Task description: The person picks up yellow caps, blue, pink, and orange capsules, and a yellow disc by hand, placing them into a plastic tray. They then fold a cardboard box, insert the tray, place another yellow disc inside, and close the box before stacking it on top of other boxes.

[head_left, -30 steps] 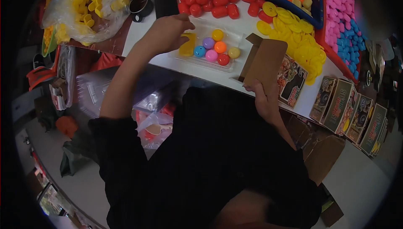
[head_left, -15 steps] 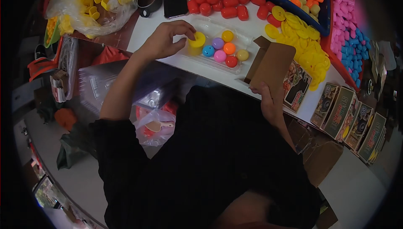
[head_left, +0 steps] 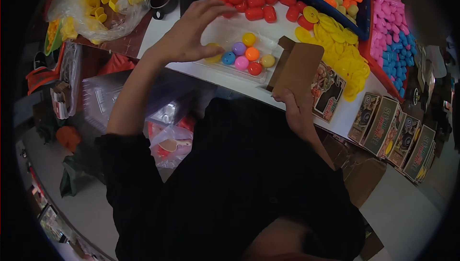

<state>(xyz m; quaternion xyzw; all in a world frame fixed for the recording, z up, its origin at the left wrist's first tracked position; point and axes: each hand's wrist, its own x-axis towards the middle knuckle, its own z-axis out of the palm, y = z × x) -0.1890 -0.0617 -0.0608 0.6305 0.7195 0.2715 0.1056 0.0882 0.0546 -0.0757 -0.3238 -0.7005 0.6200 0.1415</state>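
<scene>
My left hand [head_left: 191,33] is held over the left end of a clear plastic tray [head_left: 230,72], its fingers spread and nothing in them. Just under its thumb, a yellow round piece [head_left: 214,54] sits in the tray, partly hidden by the hand. Beside that piece lie several small coloured balls, among them a blue ball [head_left: 228,58], a purple ball [head_left: 238,48] and a red ball [head_left: 254,69]. My right hand [head_left: 298,112] grips the lower end of a brown cardboard box [head_left: 299,69] with an open flap, at the tray's right.
Red capsules [head_left: 256,0] and yellow discs [head_left: 338,50] lie behind the tray. A blue bin [head_left: 362,31] holds orange and tan pieces. A dark mug [head_left: 163,2] and a bag of yellow parts [head_left: 112,31] stand left. Printed boxes [head_left: 383,127] line the right edge.
My left hand has lifted off the yellow piece and moved away, with its fingers opening wider. The piece stays in the tray. My right hand still holds the cardboard box.
</scene>
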